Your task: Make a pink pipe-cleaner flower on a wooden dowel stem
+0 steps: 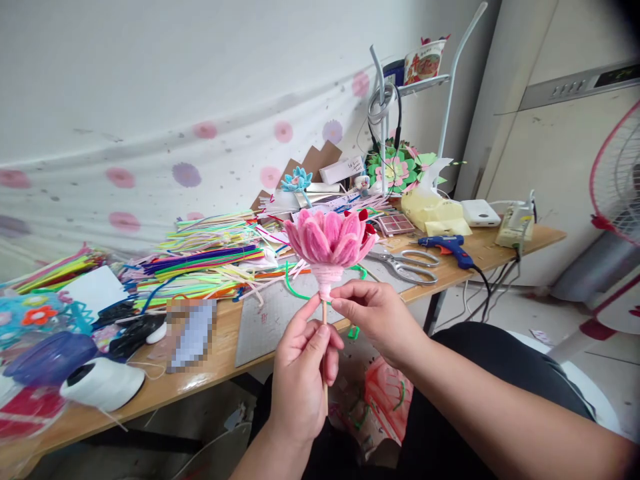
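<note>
A pink flower of fuzzy pipe cleaners [327, 238] stands upright before me, with a pale pink wrapped base [326, 275] on a thin wooden stick [326, 397]. My left hand [305, 370] is closed round the stick just below the flower, thumb in front. At the top of the stick my right hand [373, 317] pinches with thumb and forefinger, touching the base. A green pipe cleaner [291, 285] curves past the base at the left and meets the fingertips; more green shows below my right hand. Exactly how it passes between the fingers is partly hidden.
Bundles of coloured pipe cleaners [200, 263] cover the table's left and middle. Scissors [405, 265] lie on a grey cutting mat [257, 333]; a blue glue gun [447, 248] is to their right. A white thread spool [103, 385] lies near the front left edge. A fan [620, 180] stands far right.
</note>
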`<move>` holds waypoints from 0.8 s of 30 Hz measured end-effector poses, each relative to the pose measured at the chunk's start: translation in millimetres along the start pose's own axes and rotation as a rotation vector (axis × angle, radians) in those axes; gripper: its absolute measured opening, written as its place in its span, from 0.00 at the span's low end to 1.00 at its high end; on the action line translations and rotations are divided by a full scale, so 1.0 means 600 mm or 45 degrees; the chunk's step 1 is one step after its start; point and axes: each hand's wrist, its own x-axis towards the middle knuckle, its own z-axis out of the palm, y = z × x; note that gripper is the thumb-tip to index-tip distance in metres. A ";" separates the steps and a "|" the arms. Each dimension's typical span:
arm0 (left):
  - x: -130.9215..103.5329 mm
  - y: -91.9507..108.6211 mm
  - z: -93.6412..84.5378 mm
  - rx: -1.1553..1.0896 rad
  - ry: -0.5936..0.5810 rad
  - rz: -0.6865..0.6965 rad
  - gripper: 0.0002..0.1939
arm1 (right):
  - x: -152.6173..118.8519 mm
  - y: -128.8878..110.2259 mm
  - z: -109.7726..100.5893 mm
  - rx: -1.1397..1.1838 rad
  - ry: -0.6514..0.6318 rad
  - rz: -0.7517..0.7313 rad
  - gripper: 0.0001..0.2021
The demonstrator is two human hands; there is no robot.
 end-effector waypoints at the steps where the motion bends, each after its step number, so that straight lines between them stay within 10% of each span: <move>1: 0.000 -0.001 0.000 -0.026 0.008 -0.006 0.26 | -0.001 0.001 -0.001 -0.115 0.027 -0.068 0.05; 7: 0.012 -0.015 -0.001 -0.117 0.040 0.071 0.23 | -0.021 -0.009 -0.004 -0.649 0.055 -0.400 0.06; 20: 0.027 -0.020 0.008 -0.187 0.124 0.081 0.16 | -0.049 -0.013 0.024 -0.726 -0.213 -0.527 0.10; 24: 0.023 -0.023 0.006 -0.284 0.112 0.059 0.16 | -0.016 -0.008 0.000 -0.544 0.062 -0.348 0.07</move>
